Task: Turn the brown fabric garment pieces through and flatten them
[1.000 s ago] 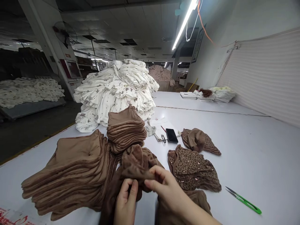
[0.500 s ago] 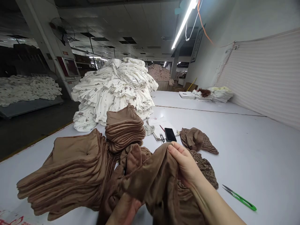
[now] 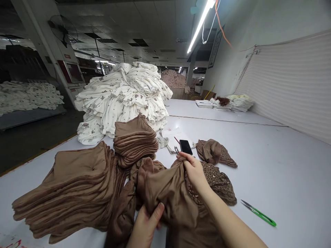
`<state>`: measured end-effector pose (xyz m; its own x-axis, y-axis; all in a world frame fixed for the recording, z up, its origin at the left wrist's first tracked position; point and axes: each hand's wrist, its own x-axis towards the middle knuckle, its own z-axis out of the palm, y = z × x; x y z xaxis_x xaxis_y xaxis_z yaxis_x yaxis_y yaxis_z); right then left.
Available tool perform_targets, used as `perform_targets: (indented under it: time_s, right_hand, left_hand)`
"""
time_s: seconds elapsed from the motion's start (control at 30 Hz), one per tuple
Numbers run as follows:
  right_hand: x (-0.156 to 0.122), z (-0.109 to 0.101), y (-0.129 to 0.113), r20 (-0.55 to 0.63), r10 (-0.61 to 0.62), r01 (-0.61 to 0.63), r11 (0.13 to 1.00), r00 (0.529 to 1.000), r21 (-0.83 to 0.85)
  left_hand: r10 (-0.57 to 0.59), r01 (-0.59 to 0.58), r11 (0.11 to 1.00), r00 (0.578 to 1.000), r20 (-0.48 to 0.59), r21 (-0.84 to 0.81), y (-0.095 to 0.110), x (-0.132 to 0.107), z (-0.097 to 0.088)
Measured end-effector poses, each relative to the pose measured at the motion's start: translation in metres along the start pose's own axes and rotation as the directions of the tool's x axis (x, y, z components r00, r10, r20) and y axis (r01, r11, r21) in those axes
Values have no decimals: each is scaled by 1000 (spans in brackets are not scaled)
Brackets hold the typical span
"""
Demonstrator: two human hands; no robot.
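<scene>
A brown garment (image 3: 170,193) hangs between my two hands, its smooth side toward me and its folds bunched. My right hand (image 3: 193,172) pinches its upper edge, fingers closed on the cloth. Lower down, my left hand (image 3: 148,222) grips the garment's near left part, thumb on top and fingers hidden behind the fabric. Leopard-print cloth (image 3: 219,182) lies just beyond my right wrist. To the left are a large stack of folded brown pieces (image 3: 74,186) and a smaller brown stack (image 3: 136,141) behind it.
A tall heap of white printed fabric (image 3: 124,96) rises behind the stacks. Papers (image 3: 172,136) and a black phone (image 3: 185,147) lie ahead. Green-handled thread snips (image 3: 260,213) rest at right, and a small brown bundle (image 3: 216,153) lies farther back on the white table (image 3: 271,162).
My left hand has come up from beneath the garment, its thumb now showing on top. The cloth's raised flap has shifted and bunched. My right hand keeps hold of the upper edge.
</scene>
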<state>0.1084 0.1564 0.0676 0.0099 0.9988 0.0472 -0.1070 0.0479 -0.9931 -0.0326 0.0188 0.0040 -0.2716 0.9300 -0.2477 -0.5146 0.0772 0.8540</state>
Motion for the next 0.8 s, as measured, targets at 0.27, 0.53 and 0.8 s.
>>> perform_targets:
  time_s: [0.27, 0.53, 0.8]
  right_hand:
    - [11, -15, 15, 116, 100, -106, 993, 988, 42]
    - [-11, -3, -6, 296, 139, -212, 950, 945, 231]
    - [6, -9, 1, 161, 37, -38, 999, 986, 1]
  left_hand:
    - [-138, 138, 987, 990, 5, -87, -5, 16, 3]
    - [-301, 310, 948, 946, 120, -64, -12, 46, -2]
    - [-105, 161, 960, 966, 238, -230, 11, 23, 10]
